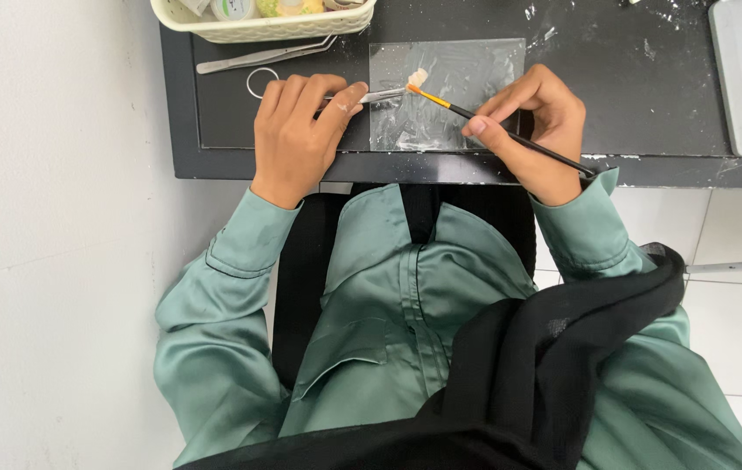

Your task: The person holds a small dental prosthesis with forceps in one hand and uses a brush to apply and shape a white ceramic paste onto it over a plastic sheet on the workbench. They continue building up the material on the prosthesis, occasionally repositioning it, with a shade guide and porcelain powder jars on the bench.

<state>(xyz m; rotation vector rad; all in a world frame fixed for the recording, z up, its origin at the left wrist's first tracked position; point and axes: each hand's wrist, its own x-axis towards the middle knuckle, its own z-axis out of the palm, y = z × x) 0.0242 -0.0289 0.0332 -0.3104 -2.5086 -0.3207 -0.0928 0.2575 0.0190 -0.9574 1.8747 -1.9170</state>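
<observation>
Our left hand [297,130] is curled tight around a thin silver metal tool [386,94] bearing a small pale tooth-like piece [418,77]. Our right hand [535,122] pinches a slim black-handled, orange-tipped brush [493,124], its tip touching that piece above the clear glass slab [475,87] on the black table [632,87].

Clear glossy glass slab [467,91] smeared white; matt black desk [650,87]; shiny metal tweezers [262,57]; satiny green cloth sleeves [232,270].

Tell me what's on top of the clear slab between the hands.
On the clear slab lie white smears and a small pale lump, touched by the brush tip and a metal tool. The right hand covers its lower right corner.
</observation>
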